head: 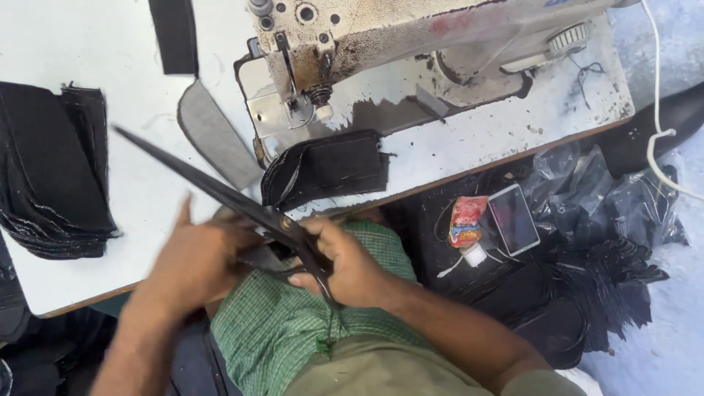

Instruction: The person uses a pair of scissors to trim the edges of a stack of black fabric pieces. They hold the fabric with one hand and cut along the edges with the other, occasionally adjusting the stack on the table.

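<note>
Right hand (pixel 350 262) has its fingers curled tight through the handles of a big pair of dark metal scissors (pixel 242 203), thumb on top, so it's clamped on them for sure. The long blades run up and to the left from the grip, out over the table edge, with the tip ending near a grey curved fabric piece (pixel 213 136). They look closed or nearly so, hard to tell with the blur.

Left hand (pixel 196 257) sits right beside the right one, just under the blades, thumb sticking up. Its fingers are bent around something dark near the scissors' pivot, but it's blurry and I can't tell what it is or how firmly it's gripped.

Both hands hover over the person's lap, which is covered by a green checked cloth (pixel 271 330).

Just above the hands, on the white worktable (pixel 147 191), lies a folded black fabric piece with stitching (pixel 326 169), sitting right in front of the needle area of a worn, cream-coloured sewing machine (pixel 411 44). A tall stack of black fabric pieces (pixel 51 169) is off at the left side of the table, and a black strip (pixel 174 35) lies near the top.

To the right, below the table, a smartphone (pixel 513 218) and a small red packet (pixel 466 220) rest on a dark surface, next to crumpled black plastic bags (pixel 609 198).
</note>
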